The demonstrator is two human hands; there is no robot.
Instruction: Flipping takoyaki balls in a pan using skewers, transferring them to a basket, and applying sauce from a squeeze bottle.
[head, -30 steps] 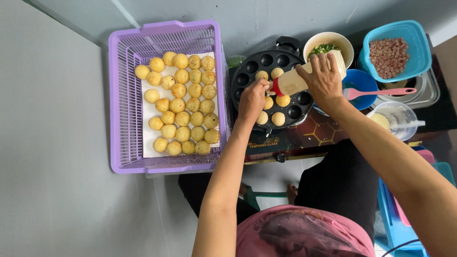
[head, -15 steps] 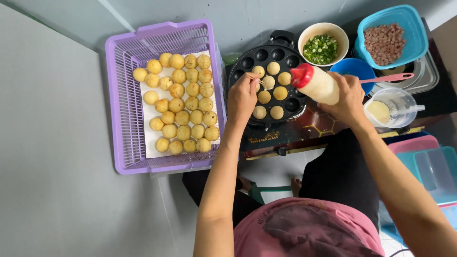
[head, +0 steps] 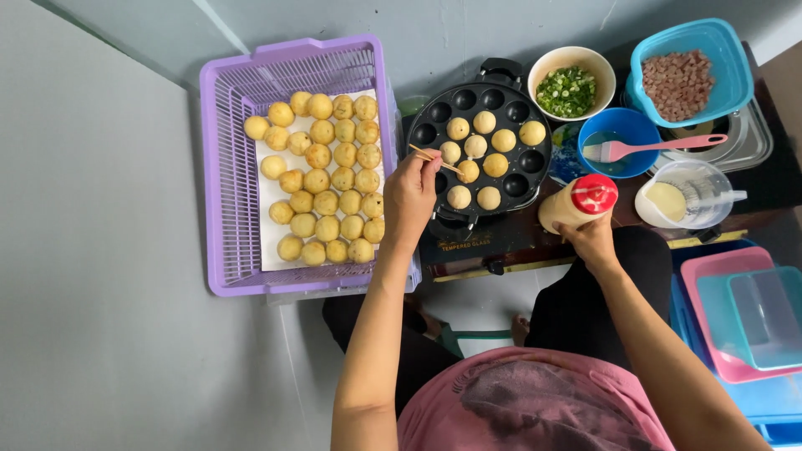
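Observation:
My left hand [head: 411, 196] grips a thin wooden skewer [head: 434, 159] whose tip touches a golden dough ball [head: 469, 170] in the round black moulded pan [head: 510, 107]. Several balls fill the pan's middle holes; the outer holes are bare. My right hand [head: 592, 237] holds a squeeze bottle [head: 578, 201] with a red cap upright at the pan's right edge. A purple basket [head: 230, 175] on the left holds several cooked balls [head: 322, 179] on white paper.
Behind the pan stand a white bowl of chopped green onion [head: 571, 88], a blue bowl with a pink brush [head: 622, 145], a blue tub of diced meat [head: 681, 79] and a clear jug of batter [head: 678, 199]. Pink and blue tubs [head: 739, 313] sit at lower right.
My right hand has drawn the squeeze bottle back from over the pan and set it upright at the pan's right. My left hand stays at the pan with the skewer.

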